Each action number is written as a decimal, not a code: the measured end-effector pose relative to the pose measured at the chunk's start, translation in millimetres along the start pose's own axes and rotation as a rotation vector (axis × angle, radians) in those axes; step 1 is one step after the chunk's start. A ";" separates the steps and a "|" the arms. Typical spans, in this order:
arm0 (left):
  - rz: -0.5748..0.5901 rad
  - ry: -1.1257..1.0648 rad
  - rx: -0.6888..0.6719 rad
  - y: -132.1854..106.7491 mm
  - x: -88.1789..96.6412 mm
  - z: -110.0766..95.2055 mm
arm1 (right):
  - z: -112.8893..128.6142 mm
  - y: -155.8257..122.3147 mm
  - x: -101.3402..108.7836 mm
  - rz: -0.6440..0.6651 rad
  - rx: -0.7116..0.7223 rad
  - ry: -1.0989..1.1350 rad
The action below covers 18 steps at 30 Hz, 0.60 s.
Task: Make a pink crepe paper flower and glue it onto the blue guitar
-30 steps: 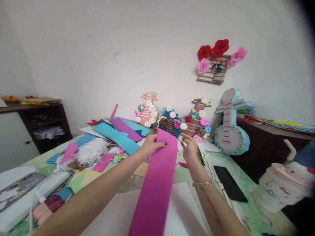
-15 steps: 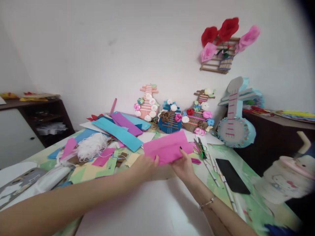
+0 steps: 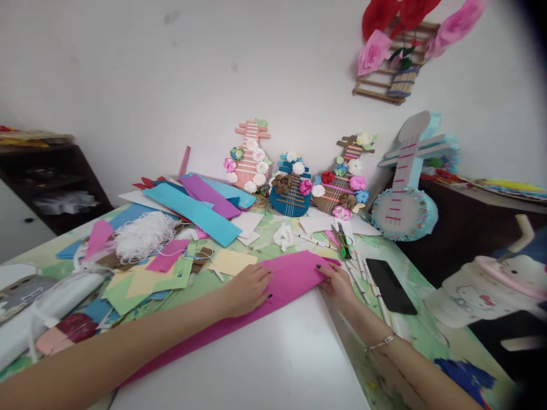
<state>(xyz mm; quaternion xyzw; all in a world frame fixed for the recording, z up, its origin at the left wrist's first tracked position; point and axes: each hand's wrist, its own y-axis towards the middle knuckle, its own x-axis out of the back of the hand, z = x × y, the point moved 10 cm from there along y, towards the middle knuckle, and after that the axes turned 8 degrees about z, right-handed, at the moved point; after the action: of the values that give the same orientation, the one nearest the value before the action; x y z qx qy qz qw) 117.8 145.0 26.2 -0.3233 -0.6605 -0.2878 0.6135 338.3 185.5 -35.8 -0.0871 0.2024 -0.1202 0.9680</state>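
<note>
Head view showed the long pink paper strip [image 3: 290, 279] along the flat white board [image 3: 256, 364], right hand [image 3: 337, 281] pinching its far end, left hand [image 3: 247, 289] on top, grip unclear, where gentle, even holding seemed best.

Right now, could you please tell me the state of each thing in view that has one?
Left hand: lying on the pink paper, grip unclear.
Right hand: pinching the pink paper's right end.
Pink paper: slanted, partly hidden.
White string: loose, tangled.
Black phone: flat, screen dark.
Cup: lidded, straw in.
Scissors: lying down, open or shut unclear.
Blue lute model: standing upright.
</note>
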 end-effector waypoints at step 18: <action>0.151 -1.249 -0.069 43.6 13.6 22.9 | 95.5 -7.9 -51.2 0.319 0.173 -0.081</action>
<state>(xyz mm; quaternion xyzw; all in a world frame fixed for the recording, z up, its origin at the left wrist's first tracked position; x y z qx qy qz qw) 137.0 191.0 37.1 -0.4958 -0.8598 -0.0216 0.1200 330.6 203.2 71.1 0.0249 0.1631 0.0213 0.9861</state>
